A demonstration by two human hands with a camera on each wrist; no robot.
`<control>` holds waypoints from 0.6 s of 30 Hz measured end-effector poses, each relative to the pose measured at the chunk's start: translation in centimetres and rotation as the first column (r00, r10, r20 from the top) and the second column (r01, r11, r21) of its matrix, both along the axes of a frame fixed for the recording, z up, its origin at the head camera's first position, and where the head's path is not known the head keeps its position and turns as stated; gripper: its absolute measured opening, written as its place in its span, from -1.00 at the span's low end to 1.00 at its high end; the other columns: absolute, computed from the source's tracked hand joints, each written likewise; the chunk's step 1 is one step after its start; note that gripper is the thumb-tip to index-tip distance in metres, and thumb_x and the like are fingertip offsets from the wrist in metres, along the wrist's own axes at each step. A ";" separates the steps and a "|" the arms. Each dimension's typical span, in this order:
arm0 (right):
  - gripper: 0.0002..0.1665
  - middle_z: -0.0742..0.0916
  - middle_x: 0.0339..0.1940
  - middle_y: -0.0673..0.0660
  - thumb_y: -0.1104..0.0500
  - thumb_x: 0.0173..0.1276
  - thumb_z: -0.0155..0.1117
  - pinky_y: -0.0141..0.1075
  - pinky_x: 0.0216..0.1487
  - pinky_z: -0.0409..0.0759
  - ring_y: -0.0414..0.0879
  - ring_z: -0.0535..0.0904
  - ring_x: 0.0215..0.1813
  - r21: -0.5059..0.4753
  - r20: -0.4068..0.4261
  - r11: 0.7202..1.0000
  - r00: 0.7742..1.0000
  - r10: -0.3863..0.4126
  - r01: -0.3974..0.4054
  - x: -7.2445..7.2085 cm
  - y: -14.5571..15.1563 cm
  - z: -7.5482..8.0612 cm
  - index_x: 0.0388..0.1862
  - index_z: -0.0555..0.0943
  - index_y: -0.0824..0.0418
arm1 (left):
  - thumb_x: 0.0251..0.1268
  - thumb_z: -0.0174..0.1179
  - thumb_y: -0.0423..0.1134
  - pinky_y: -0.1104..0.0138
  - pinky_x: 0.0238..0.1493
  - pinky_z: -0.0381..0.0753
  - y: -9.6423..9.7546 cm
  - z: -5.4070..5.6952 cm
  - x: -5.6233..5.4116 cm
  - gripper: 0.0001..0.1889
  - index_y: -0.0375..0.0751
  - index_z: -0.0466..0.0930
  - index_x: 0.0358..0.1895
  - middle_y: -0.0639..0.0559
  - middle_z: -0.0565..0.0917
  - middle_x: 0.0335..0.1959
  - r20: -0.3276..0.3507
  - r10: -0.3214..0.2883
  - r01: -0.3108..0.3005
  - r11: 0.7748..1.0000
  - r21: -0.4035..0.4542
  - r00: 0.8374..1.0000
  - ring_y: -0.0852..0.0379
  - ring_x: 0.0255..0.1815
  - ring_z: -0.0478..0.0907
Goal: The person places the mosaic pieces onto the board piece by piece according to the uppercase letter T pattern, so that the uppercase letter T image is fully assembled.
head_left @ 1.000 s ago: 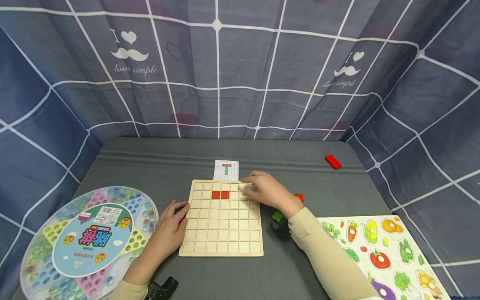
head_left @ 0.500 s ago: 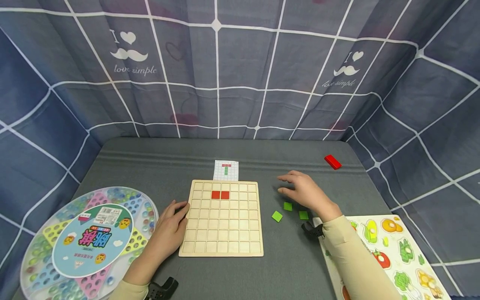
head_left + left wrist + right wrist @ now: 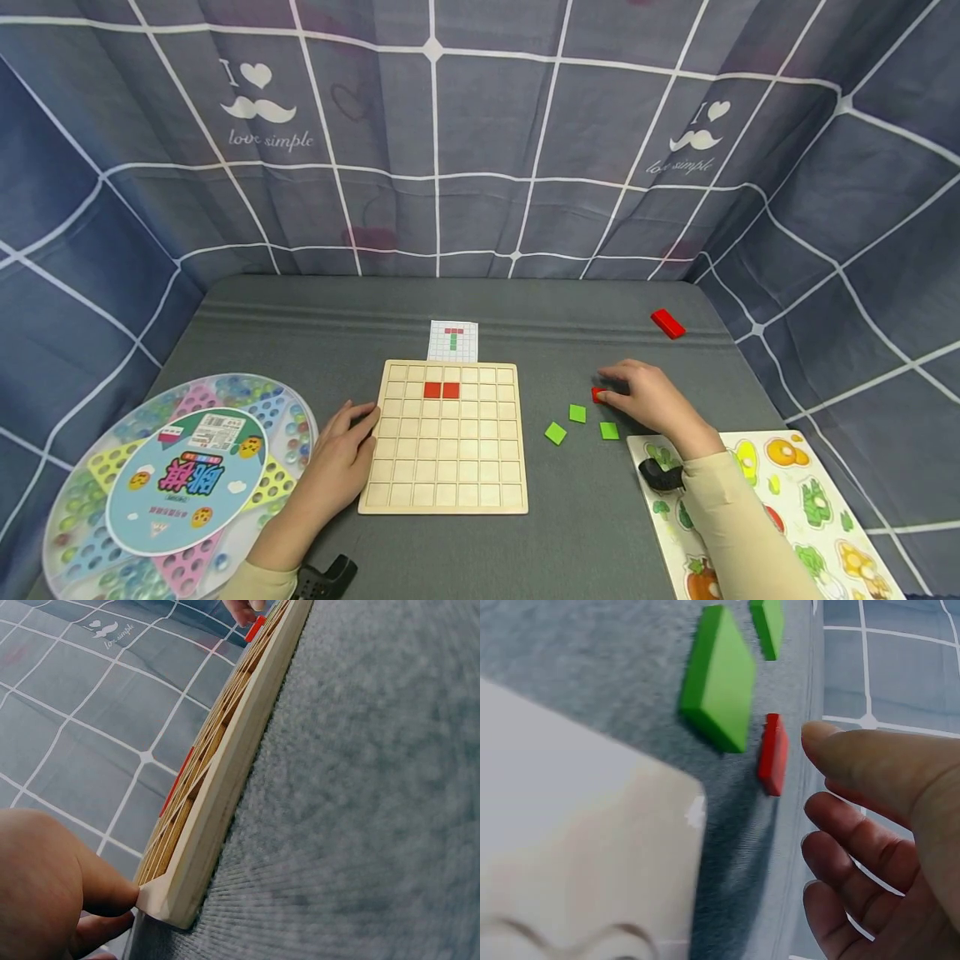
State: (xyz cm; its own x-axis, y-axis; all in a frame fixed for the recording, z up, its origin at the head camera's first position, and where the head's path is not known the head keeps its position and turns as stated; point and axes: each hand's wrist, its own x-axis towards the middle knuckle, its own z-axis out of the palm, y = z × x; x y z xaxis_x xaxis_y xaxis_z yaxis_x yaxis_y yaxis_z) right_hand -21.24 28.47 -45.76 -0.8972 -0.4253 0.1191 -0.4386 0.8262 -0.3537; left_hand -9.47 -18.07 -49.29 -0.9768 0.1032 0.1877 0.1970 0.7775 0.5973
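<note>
My left hand [image 3: 341, 454] rests at the left edge of a wooden grid board [image 3: 442, 458], thumb and fingertips touching its side. Two red square tiles [image 3: 451, 390] sit side by side in the board's upper cells. To the right of the board my right hand [image 3: 656, 404] reaches low over the cloth, its thumb close to a loose red tile [image 3: 597, 394]. In the right wrist view that red tile [image 3: 774, 755] stands apart from the thumb, and the fingers are loosely bent. Three green tiles [image 3: 577, 413] lie between the board and this hand.
A small pattern card [image 3: 453, 340] shows a red and green T behind the board. A round marble game set [image 3: 183, 483] lies at left, a vegetable picture board [image 3: 757, 517] under the right forearm. A red block [image 3: 667, 323] lies at back right.
My right hand has left the board's upper right corner and moved right, over to the loose red tile. The green tiles have come into view. My left hand has stayed in place.
</note>
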 end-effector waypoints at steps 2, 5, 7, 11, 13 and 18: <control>-0.52 0.71 -0.02 0.20 0.09 0.24 0.49 0.08 0.10 0.53 0.15 0.62 0.05 0.006 0.010 1.000 1.000 0.001 -0.001 0.1 0.1 -0.2 0.09 0.70 0.29 | 0.40 0.12 -0.42 -0.23 0.36 0.09 0.0 0.0 0.0 -0.55 -0.37 0.47 0.33 -0.24 0.43 0.32 0.001 -0.001 0.001 1.000 0.001 1.000 -0.32 0.48 0.09; -0.53 0.71 -0.04 0.18 0.09 0.25 0.49 0.07 0.07 0.54 0.13 0.63 0.02 0.006 0.027 1.000 1.000 0.005 -0.005 0.2 0.2 -0.4 0.09 0.70 0.28 | 0.41 0.11 -0.42 -0.23 0.36 0.08 0.0 0.0 0.0 -0.55 -0.37 0.47 0.34 -0.23 0.43 0.32 0.004 -0.002 0.002 1.000 0.002 1.000 -0.32 0.49 0.08; -0.54 0.71 -0.05 0.16 0.10 0.25 0.49 0.05 0.05 0.55 0.11 0.63 0.00 0.002 0.032 1.000 0.999 0.010 -0.010 0.3 0.2 -0.6 0.09 0.70 0.27 | 0.41 0.11 -0.41 -0.22 0.36 0.09 0.0 0.0 0.0 -0.55 -0.37 0.47 0.34 -0.23 0.43 0.32 0.004 -0.003 0.003 1.000 0.001 1.000 -0.32 0.49 0.08; -0.54 0.72 -0.06 0.15 0.12 0.24 0.49 0.04 0.03 0.57 0.08 0.64 -0.02 -0.001 0.033 1.000 0.999 0.019 -0.019 0.5 0.3 -0.8 0.10 0.70 0.26 | 0.41 0.12 -0.41 -0.23 0.36 0.09 0.0 0.0 0.0 -0.55 -0.37 0.46 0.34 -0.23 0.43 0.32 0.003 -0.004 0.004 1.000 -0.001 1.000 -0.32 0.49 0.08; -0.54 0.72 -0.06 0.14 0.14 0.24 0.49 0.03 0.02 0.57 0.08 0.64 -0.02 0.000 0.033 1.000 0.999 0.023 -0.023 0.6 0.4 -0.9 0.11 0.70 0.26 | 0.41 0.12 -0.41 -0.23 0.36 0.09 0.0 0.1 0.0 -0.55 -0.38 0.46 0.34 -0.24 0.43 0.33 0.004 -0.006 0.006 1.000 0.000 1.000 -0.32 0.49 0.08; -0.55 0.72 -0.05 0.15 0.16 0.25 0.48 0.03 0.03 0.56 0.08 0.64 -0.01 -0.001 0.031 1.000 0.999 0.027 -0.027 0.6 0.5 -0.9 0.11 0.69 0.26 | 0.41 0.12 -0.42 -0.23 0.36 0.09 0.0 0.1 0.0 -0.55 -0.39 0.46 0.34 -0.24 0.43 0.33 0.002 -0.008 0.008 1.000 0.000 1.000 -0.33 0.49 0.08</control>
State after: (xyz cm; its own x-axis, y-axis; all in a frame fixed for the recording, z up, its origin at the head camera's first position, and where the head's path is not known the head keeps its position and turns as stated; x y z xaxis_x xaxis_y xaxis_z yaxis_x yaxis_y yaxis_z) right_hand -20.66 28.94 -46.70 -0.8885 -0.4498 0.0911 -0.4498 0.8139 -0.3678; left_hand -9.45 -18.07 -49.17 -0.9763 0.1112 0.1858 0.2021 0.7757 0.5979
